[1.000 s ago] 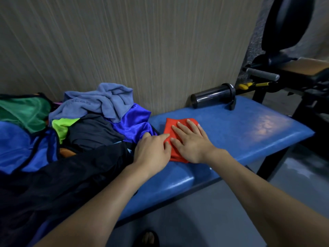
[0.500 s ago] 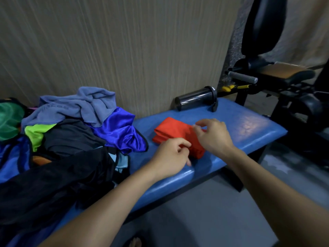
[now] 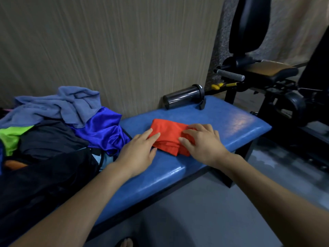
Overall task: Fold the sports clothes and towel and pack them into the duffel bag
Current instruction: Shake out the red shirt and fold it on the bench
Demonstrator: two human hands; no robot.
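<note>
My left hand (image 3: pixel 140 150), fingers flat, presses folded orange-red cloth (image 3: pixel 168 138) on blue padded bench (image 3: pixel 222 120); right hand (image 3: pixel 201 141), fingers bent, rests atop it

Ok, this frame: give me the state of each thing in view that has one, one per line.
red garment: folded small, flat on the bench
left hand: open, fingertips on the garment's left edge
right hand: fingers bent, pressing the garment's right side
blue bench: bare at its right end
dark bottle: on its side by the wall
grey towel: crumpled, unfolded
blue satin garment: crumpled
black bag: slumped
</note>
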